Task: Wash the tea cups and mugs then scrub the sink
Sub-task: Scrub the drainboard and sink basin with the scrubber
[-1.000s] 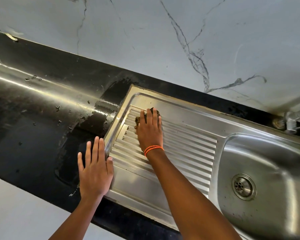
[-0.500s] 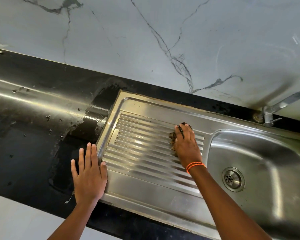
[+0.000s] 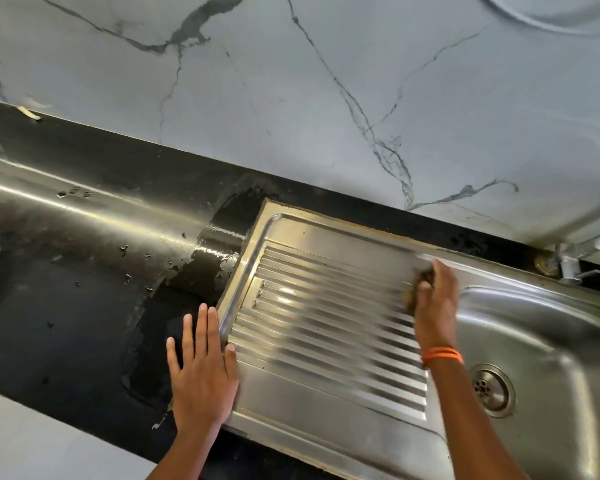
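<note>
1. Nearest to us, our left hand (image 3: 201,372) lies flat with the fingers straight and spread, palm down on the wet black countertop (image 3: 66,306), its thumb edge touching the left rim of the stainless steel sink (image 3: 326,434). It holds nothing.
2. Moving out, we see the ribbed drainboard (image 3: 326,323) filling the middle, its ridges catching the light.
3. To the right sits the basin (image 3: 551,327), with the round drain strainer (image 3: 492,389) near its bottom, just beside our right forearm.
4. An orange wristband (image 3: 442,355) circles our right wrist.
5. Our right hand (image 3: 433,306), blurred, curls its fingers over a dark brownish scrubbing pad (image 3: 417,289) and presses it on the far right end of the drainboard, next to the basin edge.
6. Further back, the metal tap (image 3: 568,261) stands at the sink's rear rim.
7. Beyond everything rises the white marble-veined wall (image 3: 291,98).
</note>
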Available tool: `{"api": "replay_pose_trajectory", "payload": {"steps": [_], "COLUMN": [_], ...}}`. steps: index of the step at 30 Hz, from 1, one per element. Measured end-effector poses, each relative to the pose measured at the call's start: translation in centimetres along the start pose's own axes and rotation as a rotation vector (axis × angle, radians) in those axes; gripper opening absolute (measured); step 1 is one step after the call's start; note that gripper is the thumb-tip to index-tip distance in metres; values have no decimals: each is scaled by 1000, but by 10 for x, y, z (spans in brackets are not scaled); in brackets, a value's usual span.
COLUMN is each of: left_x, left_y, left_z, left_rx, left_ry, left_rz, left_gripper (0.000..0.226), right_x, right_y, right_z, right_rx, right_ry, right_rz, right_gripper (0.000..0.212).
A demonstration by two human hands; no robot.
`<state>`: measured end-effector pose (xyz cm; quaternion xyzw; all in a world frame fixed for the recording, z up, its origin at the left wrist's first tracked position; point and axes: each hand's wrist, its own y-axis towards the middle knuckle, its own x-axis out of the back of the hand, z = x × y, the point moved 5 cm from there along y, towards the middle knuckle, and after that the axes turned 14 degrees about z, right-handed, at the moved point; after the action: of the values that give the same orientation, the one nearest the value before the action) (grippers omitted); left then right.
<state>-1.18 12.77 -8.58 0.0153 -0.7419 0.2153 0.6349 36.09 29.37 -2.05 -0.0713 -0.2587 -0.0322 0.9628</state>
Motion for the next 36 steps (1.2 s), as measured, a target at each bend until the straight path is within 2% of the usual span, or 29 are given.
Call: {"api": "replay_pose_trajectory", "payload": {"steps": [3,7,9,11,13,15,19,27,36], "left_x": [-1,-4,-6,-7,-10,-10,-7,-2,1], "left_y": [0,2,5,8,9,10,5,5,1], "left_z": [1,2,7,6,2,0,3,-1,-3], "left_rx": [4,7,35,43,38,33,36,12,-16], "left_ry": [-3,18,23,14,19,15,12,-4,-19], "left_rz": [6,6,19,18,15,21,14,2,-25], "left_gripper": [71,70,70,71,71,71,72,73,73], "right_x": [-79,-189,-227,-248,-253,-252,-236,-141,-27], "right_y": [28,65,73,71,65,64,66,60,48], "right_z": [50,113,110,89,76,78,68,3,-65], "right_rx": [139,379,441,425,379,378,410,384,238], "right_ry": [82,-142,-297,-534,-584,-598,-613,-712,-719], "right_rz": [143,354,400,417,402,367,407,329,243], "right_gripper": [43,47,49,57,61,60,53,52,56]}}
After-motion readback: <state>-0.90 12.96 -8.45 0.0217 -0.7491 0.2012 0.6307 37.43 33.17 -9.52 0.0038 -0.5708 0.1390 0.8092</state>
